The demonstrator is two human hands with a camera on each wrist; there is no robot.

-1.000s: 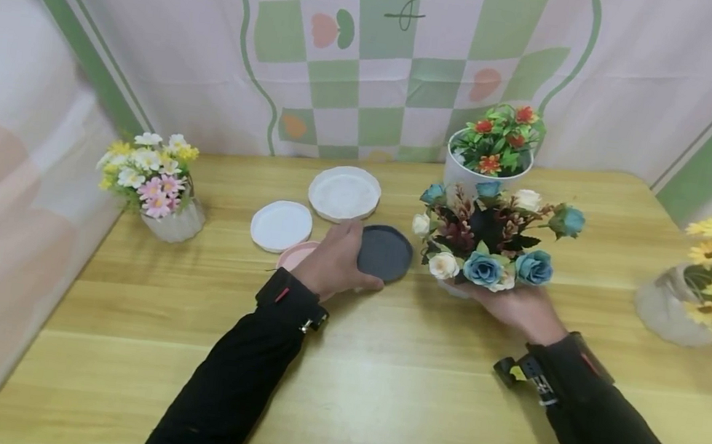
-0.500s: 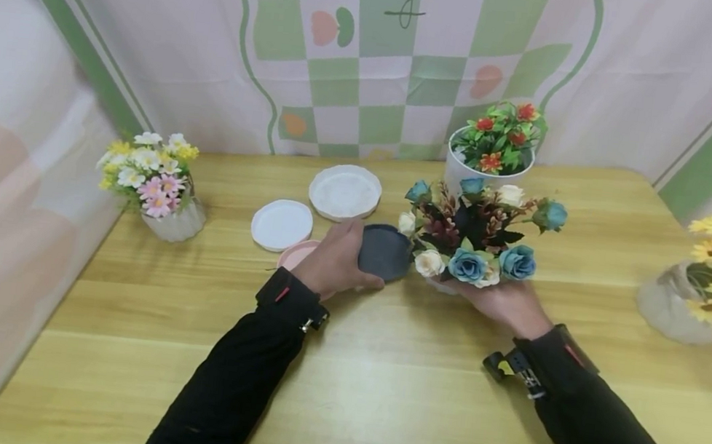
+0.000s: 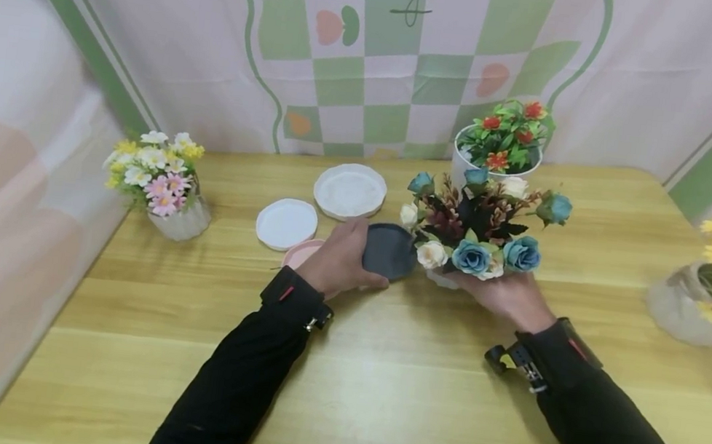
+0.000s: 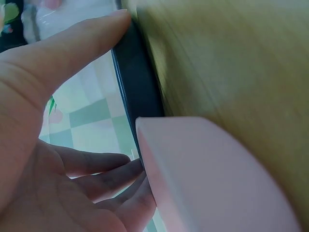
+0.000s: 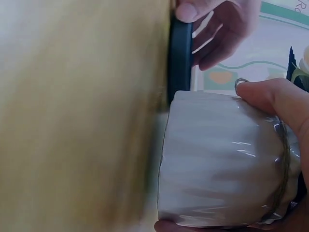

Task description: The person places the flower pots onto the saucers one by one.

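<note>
1. While the left hand (image 3: 337, 258) holds the dark saucer (image 3: 388, 251) by its rim, the right hand (image 3: 507, 298) grips the white pot (image 5: 217, 159) of blue roses (image 3: 472, 257).
2. The saucer lies toward the far edge of the table (image 3: 368, 406); the pot is just beside it, on the right-edge side.

head: above, forward-down | wrists: close, low, sideways-turned | all share: dark dish (image 3: 389, 252)

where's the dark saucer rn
In the head view, the dark saucer is just right of centre, between the left hand, which grips its rim, and the potted blue and cream roses in the right hand.
</note>
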